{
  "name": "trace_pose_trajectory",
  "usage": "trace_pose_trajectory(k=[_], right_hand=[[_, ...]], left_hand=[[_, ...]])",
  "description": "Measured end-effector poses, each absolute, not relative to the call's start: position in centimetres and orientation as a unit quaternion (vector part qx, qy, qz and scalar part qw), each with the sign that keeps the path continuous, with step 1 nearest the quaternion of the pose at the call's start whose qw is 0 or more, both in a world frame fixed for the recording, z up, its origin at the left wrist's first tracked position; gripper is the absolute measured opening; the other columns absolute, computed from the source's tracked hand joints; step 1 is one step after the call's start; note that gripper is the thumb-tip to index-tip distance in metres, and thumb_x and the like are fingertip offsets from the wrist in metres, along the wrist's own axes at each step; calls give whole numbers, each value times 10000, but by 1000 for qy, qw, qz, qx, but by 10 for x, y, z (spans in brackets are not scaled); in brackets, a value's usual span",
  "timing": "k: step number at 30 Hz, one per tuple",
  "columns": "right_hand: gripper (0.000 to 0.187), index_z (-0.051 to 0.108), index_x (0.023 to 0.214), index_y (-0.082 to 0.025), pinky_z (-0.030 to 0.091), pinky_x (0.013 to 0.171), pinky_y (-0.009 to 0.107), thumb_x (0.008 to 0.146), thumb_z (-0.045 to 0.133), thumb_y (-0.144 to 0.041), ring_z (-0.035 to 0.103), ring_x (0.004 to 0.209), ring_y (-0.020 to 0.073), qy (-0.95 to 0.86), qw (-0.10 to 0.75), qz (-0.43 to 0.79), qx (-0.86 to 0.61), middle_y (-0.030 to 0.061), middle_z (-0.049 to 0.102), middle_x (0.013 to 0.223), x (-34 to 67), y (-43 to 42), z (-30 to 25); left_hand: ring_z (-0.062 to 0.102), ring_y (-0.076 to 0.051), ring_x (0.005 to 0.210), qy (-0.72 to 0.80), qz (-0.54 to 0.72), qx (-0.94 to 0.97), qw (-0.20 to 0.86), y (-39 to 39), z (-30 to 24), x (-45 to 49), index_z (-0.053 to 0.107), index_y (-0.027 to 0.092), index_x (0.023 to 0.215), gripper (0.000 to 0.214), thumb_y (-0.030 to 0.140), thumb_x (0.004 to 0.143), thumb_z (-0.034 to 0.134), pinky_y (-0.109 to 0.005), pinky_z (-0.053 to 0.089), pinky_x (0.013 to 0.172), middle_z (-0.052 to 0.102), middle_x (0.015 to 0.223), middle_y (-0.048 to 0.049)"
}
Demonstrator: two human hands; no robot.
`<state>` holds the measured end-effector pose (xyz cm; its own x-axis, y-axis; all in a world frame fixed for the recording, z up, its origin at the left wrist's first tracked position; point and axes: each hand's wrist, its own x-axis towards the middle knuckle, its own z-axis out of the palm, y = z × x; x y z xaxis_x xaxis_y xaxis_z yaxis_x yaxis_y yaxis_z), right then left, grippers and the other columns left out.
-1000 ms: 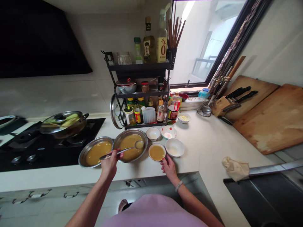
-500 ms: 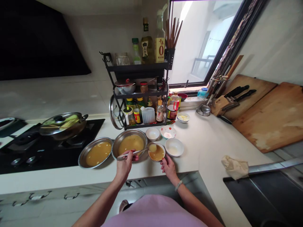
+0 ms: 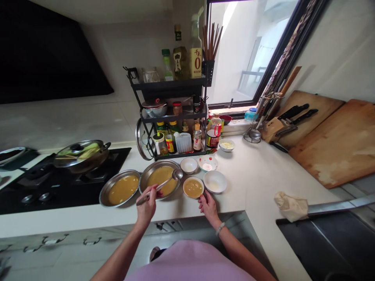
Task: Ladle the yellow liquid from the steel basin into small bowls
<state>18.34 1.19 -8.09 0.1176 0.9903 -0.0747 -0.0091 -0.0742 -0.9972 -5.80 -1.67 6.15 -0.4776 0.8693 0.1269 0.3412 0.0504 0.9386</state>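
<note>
My left hand [image 3: 147, 206] is closed round the handle of a metal ladle [image 3: 165, 183]. The ladle's head is over the right rim of a steel basin [image 3: 143, 176] with yellowish-brown liquid in it. Beside that basin, to the right, stands a small bowl [image 3: 193, 188] filled with similar liquid. At its lower right edge, my right hand [image 3: 208, 206] grips the rim with thumb and fingers. A second steel basin [image 3: 103, 191] of the same liquid, with pale bits floating in it, stands to the left.
Behind the small bowl are a white bowl [image 3: 189, 166], a patterned bowl [image 3: 214, 160] and a larger white bowl [image 3: 220, 176]. A spice rack [image 3: 175, 118] stands at the back. A lidded pan [image 3: 82, 156] sits on the stove, left. At right are a knife block [image 3: 275, 128] and a sink [image 3: 336, 242].
The ladle has moved left from over the small bowl to the basin's right edge, and its head now looks emptied. My right hand stays at the small bowl.
</note>
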Motion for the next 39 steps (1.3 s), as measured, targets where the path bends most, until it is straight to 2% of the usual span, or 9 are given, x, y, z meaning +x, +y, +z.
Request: trace_pose_trajectory(k=[4,9,16,21,24,29,34,39], right_hand=[[740,478,1313,-78,419,317,184,798,545,-606,523,415,96,-441,509,487,-556,-8,599,637,184,12,-84],[761,473,1308,-57,427,323,194,791,546,-610,528,427,102,-440,512,484,-557,1,606,647,183,10,-84],[842,507,1260,-77,395,296,196,708,570,-709,516,397,107,-392,547,483,-560,-19,584,601,179,10,-82],[898,550,1202,-129,374,273,199,612,574,-806,508,361,115,-345,565,491,-567,-33,566,551,178,15,-92],[900,569,1151,-146,362,268,199,571,578,-834,497,349,115,-327,580,484,-568,-36,561,537,180,14,-96],[817,607,1031,-158,332,255,199,556,601,-823,478,349,114,-327,586,458,-584,-29,561,540,185,3,-95],[697,634,954,-168,326,256,210,578,633,-754,464,346,115,-337,584,409,-615,-19,569,551,187,0,-85],[572,649,895,-174,352,285,223,600,638,-664,501,389,135,-326,578,361,-655,-1,586,568,184,-4,-72]], left_hand=[[702,-241,638,724,510,424,192,-13,48,-86,698,182,865,298,406,779,521,-322,524,682,691,569,-50],[694,-229,603,713,486,479,162,-11,31,-99,683,206,769,216,383,739,563,-315,518,665,702,577,-53],[719,-317,700,747,478,394,241,-4,25,-107,683,205,734,272,444,701,558,-378,538,679,704,538,-75],[721,-328,674,736,522,302,307,3,20,-128,674,218,688,218,402,675,557,-418,555,721,721,568,-58],[727,-339,744,732,519,291,332,4,27,-136,676,223,666,213,395,680,551,-418,561,741,717,562,-52],[727,-324,715,699,537,261,394,5,45,-146,672,211,678,191,365,681,558,-414,567,746,727,594,-69],[726,-328,728,706,519,286,389,12,47,-163,675,218,647,176,350,682,564,-408,571,722,724,590,-60],[727,-307,681,683,524,264,435,19,52,-178,684,210,659,176,315,716,555,-391,570,710,736,615,-61]])
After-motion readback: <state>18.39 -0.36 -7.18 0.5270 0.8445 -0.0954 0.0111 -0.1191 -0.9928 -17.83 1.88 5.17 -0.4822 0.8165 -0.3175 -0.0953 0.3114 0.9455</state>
